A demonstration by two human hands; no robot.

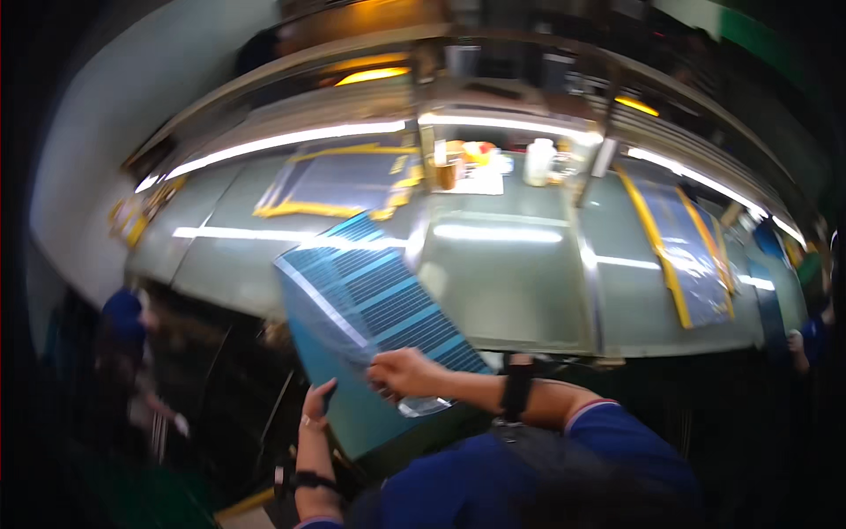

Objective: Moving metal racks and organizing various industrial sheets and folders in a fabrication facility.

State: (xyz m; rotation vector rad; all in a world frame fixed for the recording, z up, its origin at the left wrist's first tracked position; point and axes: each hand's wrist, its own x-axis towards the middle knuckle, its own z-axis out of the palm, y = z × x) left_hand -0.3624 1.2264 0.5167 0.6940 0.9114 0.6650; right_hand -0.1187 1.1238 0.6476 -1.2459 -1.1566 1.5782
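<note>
A large blue sheet (337,366) with rows of dark, finely lined strips (397,304) lies aslant, partly over the front edge of the bench. Clear plastic film (322,300) covers part of its left side and catches the light. My right hand (408,373) is closed over the middle of the sheet, pinching the film; a crumpled shiny bit of film shows below it. At the sheet's lower left edge is my left hand (315,404), its visible fingers apart. Whether it touches the edge I cannot tell.
The grey-green bench (493,291) runs across under bright tube lights. Yellow-edged clear-covered panels (344,181) lie at the back left, others (679,242) at the right. A white bottle (538,162) stands at the back. One person (128,331) is at the far left, another at the right edge.
</note>
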